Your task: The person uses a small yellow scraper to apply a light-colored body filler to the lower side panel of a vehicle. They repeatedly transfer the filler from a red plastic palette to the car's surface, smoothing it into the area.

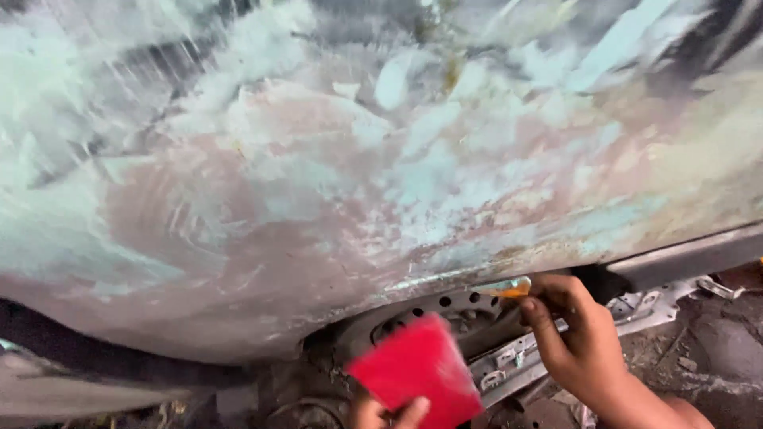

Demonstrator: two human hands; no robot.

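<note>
A large car body panel point(318, 183), sanded and patched with pale green filler and pinkish primer, fills most of the head view. At the bottom centre my left hand point(381, 413) holds a red flat plastic spreader card point(417, 369) by its lower edge. To the right my right hand point(576, 342) grips a small putty spreader point(509, 287) with orange-yellow filler on it, its tip touching the panel's lower edge. Motion blurs both hands slightly.
Under the panel's lower edge lies a dark round perforated metal part point(429, 310). A grey metal bracket with slots point(524, 349) runs to the right. Dirty ground with debris point(707, 342) shows at the lower right, and a dark sill strip point(683, 254) runs along the panel's right side.
</note>
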